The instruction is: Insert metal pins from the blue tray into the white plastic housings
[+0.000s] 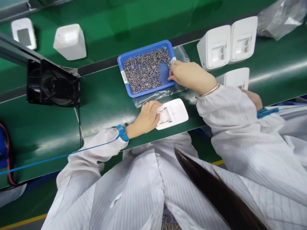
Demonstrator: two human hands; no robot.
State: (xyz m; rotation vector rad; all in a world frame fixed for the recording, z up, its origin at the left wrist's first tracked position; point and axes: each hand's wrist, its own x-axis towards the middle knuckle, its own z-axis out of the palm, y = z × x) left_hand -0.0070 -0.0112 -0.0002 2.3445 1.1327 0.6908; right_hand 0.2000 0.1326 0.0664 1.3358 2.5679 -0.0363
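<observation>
- Left hand (147, 117): fingers together over the white cover (177, 112), grip unclear
- Right hand (183, 74): in the blue tray (165, 74) beside screws (144, 72), finger closure unclear
- Sleeve (230, 103) partly hides another person's hand (254, 98)

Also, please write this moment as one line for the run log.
left hand: on white casing | right hand: fingers at blue tray holding small metal parts | nearby: black fan

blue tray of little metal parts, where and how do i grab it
The blue tray is probably best gripped by the rim at both short ends, coming from left and right: it is shallow and open, with loose metal parts across most of it, so keep it level.
</observation>
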